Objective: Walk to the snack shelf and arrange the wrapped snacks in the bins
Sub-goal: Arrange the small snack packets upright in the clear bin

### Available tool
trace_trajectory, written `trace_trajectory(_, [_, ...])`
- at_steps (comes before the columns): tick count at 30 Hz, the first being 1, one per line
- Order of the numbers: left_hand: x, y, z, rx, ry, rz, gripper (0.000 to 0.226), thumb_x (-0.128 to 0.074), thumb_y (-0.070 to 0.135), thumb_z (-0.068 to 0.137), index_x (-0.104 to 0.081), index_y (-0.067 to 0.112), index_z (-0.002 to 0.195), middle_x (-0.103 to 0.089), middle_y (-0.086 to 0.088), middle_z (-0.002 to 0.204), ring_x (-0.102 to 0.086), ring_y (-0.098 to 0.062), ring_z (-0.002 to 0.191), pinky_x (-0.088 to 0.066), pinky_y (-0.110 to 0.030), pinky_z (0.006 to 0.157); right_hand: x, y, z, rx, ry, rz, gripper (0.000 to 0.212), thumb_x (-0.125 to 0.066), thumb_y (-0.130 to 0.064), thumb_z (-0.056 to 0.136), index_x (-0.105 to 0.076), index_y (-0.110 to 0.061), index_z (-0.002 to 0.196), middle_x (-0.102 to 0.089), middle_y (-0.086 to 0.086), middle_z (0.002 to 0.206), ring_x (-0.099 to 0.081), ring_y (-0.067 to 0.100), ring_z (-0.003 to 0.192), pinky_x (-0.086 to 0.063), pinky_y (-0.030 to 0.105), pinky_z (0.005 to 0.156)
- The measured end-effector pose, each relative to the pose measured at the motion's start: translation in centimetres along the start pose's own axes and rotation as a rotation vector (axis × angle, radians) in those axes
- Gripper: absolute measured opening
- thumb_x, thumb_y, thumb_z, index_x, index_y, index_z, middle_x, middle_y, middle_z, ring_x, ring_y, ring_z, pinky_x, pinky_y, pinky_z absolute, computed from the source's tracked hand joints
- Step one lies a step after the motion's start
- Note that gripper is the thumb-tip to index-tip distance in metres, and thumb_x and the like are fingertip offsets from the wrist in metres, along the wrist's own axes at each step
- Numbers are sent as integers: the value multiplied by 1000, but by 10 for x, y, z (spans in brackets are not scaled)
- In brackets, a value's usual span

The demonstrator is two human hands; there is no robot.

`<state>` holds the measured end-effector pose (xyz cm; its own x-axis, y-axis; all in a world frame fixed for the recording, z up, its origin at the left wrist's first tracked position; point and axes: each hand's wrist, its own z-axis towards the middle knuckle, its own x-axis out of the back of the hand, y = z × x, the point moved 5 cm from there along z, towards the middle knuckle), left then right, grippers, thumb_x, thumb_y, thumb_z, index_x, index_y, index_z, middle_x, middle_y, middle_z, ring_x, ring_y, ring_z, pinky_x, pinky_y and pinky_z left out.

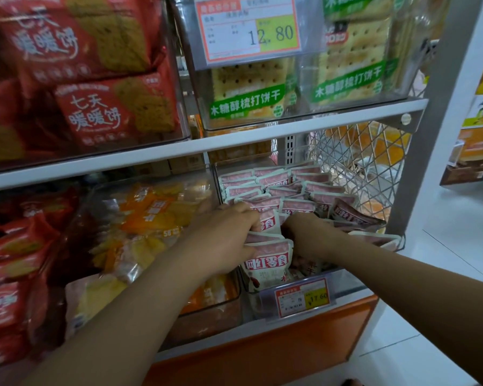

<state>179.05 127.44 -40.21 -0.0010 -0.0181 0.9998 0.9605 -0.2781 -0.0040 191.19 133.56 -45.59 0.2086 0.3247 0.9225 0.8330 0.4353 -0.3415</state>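
A clear plastic bin (354, 270) on the lower shelf holds several pink-and-white wrapped snack packets (290, 188) standing in rows. My left hand (229, 232) reaches into the bin's front left, and its fingers grip the tops of a few front packets (268, 263). My right hand (304, 232) is pushed down between the packets in the middle of the bin; its fingers are hidden among them. A packet (352, 215) at the right leans sideways.
Left of this bin stands a clear bin of yellow-orange snack bags (151, 218), then red bags (17, 246). Above the shelf board (207, 146) are bins of red biscuit packs (95, 112) and green cracker packs (248, 101). A wire mesh side panel (360, 162) closes the right end. A price tag (301, 296) hangs in front.
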Motion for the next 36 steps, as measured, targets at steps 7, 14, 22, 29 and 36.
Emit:
trace_trajectory(7, [-1, 0, -4, 39, 16, 60, 42, -54, 70, 75, -43, 35, 96, -35, 15, 106, -43, -13, 111, -20, -43, 107, 18, -3, -8, 67, 112, -107, 27, -55, -9, 85, -67, -11, 109, -68, 8, 106, -63, 22, 94, -48, 25, 77])
trace_trajectory(14, [1, 3, -4, 18, 76, 63, 30, -62, 51, 79, -43, 29, 74, -33, 15, 85, -40, -9, 88, -19, -38, 105, 74, 2, -44, -3, 432, -5, 29, -57, -10, 81, -71, -22, 103, -57, -7, 77, -53, 13, 70, -41, 21, 64])
trace_trajectory(22, [-12, 6, 3, 33, -154, 172, 40, -47, 54, 88, -39, 31, 120, -55, 4, 115, -42, -22, 120, -17, -50, 112, 91, 17, -63, 26, 650, 38, 29, -53, -11, 83, -62, -19, 110, -62, 4, 79, -59, 25, 68, -36, 23, 59])
trace_trajectory(29, [2, 24, 32, -28, -61, 178, 58, -54, 69, 75, -41, 37, 121, -17, 8, 148, -21, -21, 137, -3, -59, 113, 83, 28, -75, -9, 539, 18, 32, -53, -10, 83, -66, -17, 111, -65, 6, 88, -48, 16, 70, -39, 22, 67])
trace_trajectory(36, [-23, 32, 53, -125, -176, 250, 71, -44, 67, 85, -29, 28, 143, -20, -1, 154, -6, -24, 144, 4, -61, 111, 72, 28, -86, -43, 540, 39, 30, -51, -7, 81, -68, -17, 103, -64, 5, 80, -52, 20, 65, -38, 21, 55])
